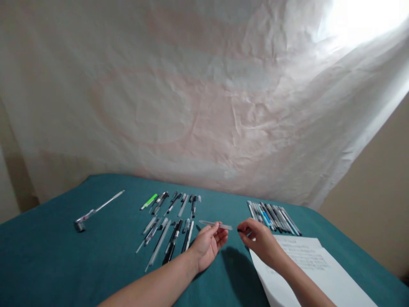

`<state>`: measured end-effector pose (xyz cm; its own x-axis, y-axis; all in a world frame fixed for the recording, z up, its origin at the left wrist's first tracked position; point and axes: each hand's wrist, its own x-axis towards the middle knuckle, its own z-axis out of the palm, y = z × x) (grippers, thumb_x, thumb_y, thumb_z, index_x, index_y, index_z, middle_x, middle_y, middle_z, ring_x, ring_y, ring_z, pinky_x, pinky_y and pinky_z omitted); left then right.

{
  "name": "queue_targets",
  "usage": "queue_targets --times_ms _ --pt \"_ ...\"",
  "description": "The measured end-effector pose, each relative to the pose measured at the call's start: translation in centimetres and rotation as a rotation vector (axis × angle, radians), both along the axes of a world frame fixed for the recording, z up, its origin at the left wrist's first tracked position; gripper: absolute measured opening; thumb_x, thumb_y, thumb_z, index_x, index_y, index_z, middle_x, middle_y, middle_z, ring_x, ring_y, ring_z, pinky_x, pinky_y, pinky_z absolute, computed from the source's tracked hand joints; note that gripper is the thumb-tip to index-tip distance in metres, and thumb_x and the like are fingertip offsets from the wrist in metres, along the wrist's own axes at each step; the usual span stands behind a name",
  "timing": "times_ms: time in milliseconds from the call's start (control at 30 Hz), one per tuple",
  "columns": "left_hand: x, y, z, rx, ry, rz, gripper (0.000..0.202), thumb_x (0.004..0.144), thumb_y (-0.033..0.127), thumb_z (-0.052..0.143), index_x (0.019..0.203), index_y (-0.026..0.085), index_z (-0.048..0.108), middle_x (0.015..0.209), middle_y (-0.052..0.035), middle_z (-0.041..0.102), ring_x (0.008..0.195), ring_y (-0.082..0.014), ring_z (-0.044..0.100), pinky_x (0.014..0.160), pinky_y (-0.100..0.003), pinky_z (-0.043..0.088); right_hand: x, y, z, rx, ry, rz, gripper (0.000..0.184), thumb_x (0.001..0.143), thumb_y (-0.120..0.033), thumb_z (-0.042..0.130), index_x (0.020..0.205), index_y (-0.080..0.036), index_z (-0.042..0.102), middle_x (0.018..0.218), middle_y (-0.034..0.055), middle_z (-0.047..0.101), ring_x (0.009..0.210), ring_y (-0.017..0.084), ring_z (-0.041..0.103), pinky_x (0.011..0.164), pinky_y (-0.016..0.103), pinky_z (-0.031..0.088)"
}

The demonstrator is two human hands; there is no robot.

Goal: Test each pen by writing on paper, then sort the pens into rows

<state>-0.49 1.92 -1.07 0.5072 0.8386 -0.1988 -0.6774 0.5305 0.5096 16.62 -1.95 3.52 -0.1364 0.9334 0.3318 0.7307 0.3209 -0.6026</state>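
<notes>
My left hand (210,244) pinches a clear pen barrel (225,227) between thumb and fingers, its length lying nearly level above the cloth. A little to the right, my right hand (256,234) is closed in a pinch on a small black piece (239,230), too small to name for certain. A gap separates this piece from the barrel's right end. Left of my left hand lie pens and pen parts in two rows, among them a black pen (174,241) and a clear barrel (159,245).
A row of several pens (275,217) lies at the right, behind printed white sheets (303,260). A bright green highlighter (149,201) is in the back left group. Farther left, a thin metal rod with a dark end (96,212) rests on the green cloth (47,251).
</notes>
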Motion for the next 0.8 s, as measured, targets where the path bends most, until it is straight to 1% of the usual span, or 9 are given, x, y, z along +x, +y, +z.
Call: queue_targets --times_ms 100,200,333,500,800 --pt "0.0 -0.1 0.1 0.026 0.012 -0.011 0.014 0.077 0.021 0.057 0.086 0.013 0.050 0.076 -0.0059 0.063 0.071 -0.0121 0.061 0.068 -0.024 0.048 -0.3 -0.1 -0.3 0.077 0.027 0.029 0.012 0.075 -0.018 0.046 0.080 -0.018 0.057 0.078 0.0026 0.053 0.062 0.011 0.055 0.056 0.022 0.045" --pt "0.1 -0.1 0.2 0.039 0.025 -0.018 0.014 0.077 0.021 0.056 0.087 0.012 0.050 0.076 -0.0060 0.062 0.071 -0.0122 0.061 0.070 -0.025 0.047 -0.6 -0.2 -0.4 0.118 0.034 0.065 0.013 0.076 -0.016 0.045 0.082 -0.019 0.056 0.079 0.0026 0.052 0.062 0.011 0.054 0.058 0.023 0.046" --pt "0.2 -0.1 0.1 0.051 0.026 -0.015 0.014 0.077 0.021 0.056 0.087 0.012 0.050 0.075 -0.0059 0.062 0.071 -0.0119 0.060 0.070 -0.024 0.047 -1.0 -0.4 -0.4 0.127 0.027 0.077 0.013 0.075 -0.015 0.047 0.085 -0.019 0.053 0.075 0.0011 0.051 0.063 0.011 0.054 0.059 0.023 0.046" --pt "0.2 -0.2 0.0 0.069 0.022 -0.007 0.014 0.077 0.021 0.057 0.085 0.012 0.051 0.076 -0.0060 0.061 0.071 -0.0120 0.060 0.071 -0.024 0.046 -1.2 -0.5 -0.5 0.129 0.024 0.063 0.010 0.075 -0.014 0.048 0.081 -0.019 0.052 0.073 0.0001 0.050 0.061 0.011 0.053 0.060 0.023 0.045" --pt "0.3 -0.3 0.2 0.099 0.038 -0.016 0.015 0.077 0.023 0.057 0.086 0.013 0.050 0.076 -0.0050 0.061 0.072 -0.0117 0.059 0.072 -0.024 0.045 -1.0 -0.4 -0.7 0.129 0.035 0.036 0.006 0.076 -0.018 0.049 0.078 -0.019 0.054 0.072 0.0007 0.052 0.060 0.011 0.054 0.059 0.023 0.045"
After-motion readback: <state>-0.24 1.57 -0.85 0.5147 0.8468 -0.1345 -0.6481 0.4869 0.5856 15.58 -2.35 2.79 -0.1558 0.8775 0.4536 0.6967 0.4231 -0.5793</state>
